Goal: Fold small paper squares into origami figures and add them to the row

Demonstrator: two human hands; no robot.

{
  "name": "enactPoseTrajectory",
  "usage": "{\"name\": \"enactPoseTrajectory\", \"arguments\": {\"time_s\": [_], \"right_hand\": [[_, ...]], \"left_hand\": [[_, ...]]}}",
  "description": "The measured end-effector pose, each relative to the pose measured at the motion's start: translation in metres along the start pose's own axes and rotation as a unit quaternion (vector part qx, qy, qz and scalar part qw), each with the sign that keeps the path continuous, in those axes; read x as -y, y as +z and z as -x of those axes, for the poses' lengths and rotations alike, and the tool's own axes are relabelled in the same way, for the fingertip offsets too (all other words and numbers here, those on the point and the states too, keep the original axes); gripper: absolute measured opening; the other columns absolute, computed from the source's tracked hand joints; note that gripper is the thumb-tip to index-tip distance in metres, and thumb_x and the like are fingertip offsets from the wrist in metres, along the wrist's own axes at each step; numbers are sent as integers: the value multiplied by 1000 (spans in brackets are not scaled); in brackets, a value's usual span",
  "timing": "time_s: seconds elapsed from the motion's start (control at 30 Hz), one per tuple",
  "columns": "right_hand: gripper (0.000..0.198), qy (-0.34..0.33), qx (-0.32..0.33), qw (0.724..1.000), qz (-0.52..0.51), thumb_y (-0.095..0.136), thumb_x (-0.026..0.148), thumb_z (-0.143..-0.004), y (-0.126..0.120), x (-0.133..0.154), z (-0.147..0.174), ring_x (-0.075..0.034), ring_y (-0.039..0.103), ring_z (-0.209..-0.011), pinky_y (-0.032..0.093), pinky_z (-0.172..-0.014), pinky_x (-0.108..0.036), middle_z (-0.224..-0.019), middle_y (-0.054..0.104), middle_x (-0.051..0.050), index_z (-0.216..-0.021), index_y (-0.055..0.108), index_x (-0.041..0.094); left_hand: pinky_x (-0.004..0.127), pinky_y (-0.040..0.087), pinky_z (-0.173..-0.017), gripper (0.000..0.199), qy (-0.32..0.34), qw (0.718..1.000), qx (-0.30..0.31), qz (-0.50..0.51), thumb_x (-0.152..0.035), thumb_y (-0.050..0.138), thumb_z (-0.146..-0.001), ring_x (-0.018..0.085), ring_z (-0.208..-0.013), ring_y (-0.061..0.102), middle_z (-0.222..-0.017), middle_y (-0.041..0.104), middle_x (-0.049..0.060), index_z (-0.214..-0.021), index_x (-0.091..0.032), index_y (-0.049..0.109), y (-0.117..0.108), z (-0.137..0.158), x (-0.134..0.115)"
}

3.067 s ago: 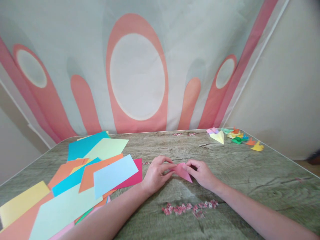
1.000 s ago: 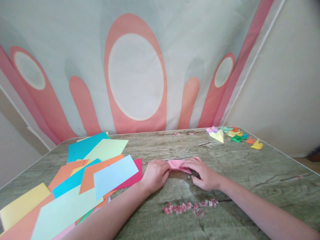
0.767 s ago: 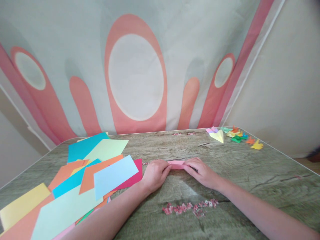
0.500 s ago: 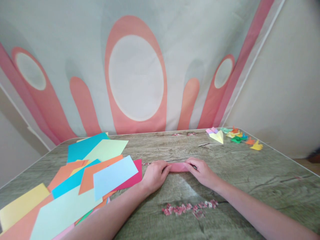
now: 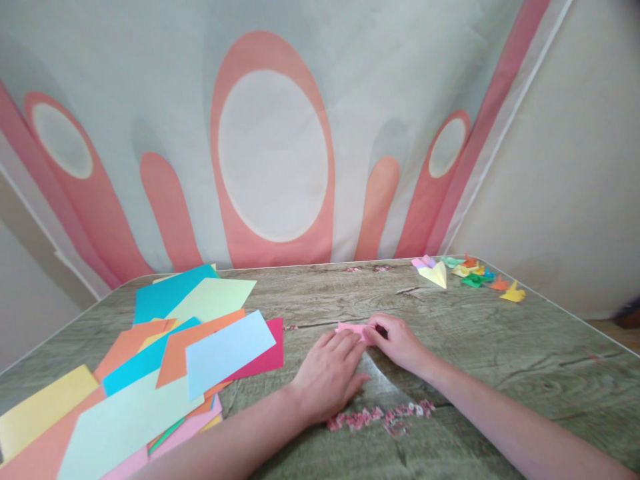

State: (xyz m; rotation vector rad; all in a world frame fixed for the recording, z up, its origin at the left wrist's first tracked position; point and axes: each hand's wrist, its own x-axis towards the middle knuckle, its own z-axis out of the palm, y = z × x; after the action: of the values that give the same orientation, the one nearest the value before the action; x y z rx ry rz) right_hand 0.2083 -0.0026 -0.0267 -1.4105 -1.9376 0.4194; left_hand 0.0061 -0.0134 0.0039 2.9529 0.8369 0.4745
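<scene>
Left hand (image 5: 332, 375) has flattened onto pink paper (image 5: 354, 327) pinched by right hand (image 5: 400, 341).

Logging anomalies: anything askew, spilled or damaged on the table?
The loose sheets at left look untidy, overlapping at mixed angles. No spill or tear shows, though the left hand partly covers the pink paper.

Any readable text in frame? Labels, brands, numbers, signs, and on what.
None readable.
Backdrop: shapes only.
Loose sheets: no lettering visible.
Pink paper at the hands: none visible, partly covered.
Tabletop: wood grain and flower pattern, no words.
Small folded papers: too small to rule out marks.
</scene>
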Motion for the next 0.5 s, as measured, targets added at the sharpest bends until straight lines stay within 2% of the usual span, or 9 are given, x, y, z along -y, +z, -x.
{"name": "enactPoseTrajectory", "arguments": {"time_s": [0.07,0.13,0.4,0.5], "right_hand": [[21,-3,-1,1000,2,45,25,-85,0,0,0,-14,52,-66,40,-65,-26,-68,57,-1,-67,55,18],[19,-2,-3,1000,3,47,25,-83,1,-1,-1,-14,52,-66,40,-65,-26,-68,57,-1,-68,56,18],[7,16,-12,1000,-18,52,22,-77,4,-5,2,-13,53,-65,42,-62,-26,-72,58,0,-81,58,18],[15,4,-23,999,-35,54,20,-76,5,-7,3,-13,54,-68,44,-66,-27,-80,58,-1,-90,57,18]], "left_hand": [[40,25,-104,59,2,1000,20,-4,-49,44,-84,26,-126,34,-135,41,11,-132,-16,34,6,2,-4],[39,23,-106,66,-6,999,38,-3,-54,42,-84,26,-129,30,-139,36,12,-136,-14,29,12,4,-4],[37,19,-108,69,-13,996,88,-6,-59,27,-86,24,-133,23,-144,28,11,-139,-14,24,13,5,0],[36,17,-109,69,-11,994,106,-1,-59,21,-87,23,-134,20,-145,24,9,-139,-14,22,11,5,0]]}}
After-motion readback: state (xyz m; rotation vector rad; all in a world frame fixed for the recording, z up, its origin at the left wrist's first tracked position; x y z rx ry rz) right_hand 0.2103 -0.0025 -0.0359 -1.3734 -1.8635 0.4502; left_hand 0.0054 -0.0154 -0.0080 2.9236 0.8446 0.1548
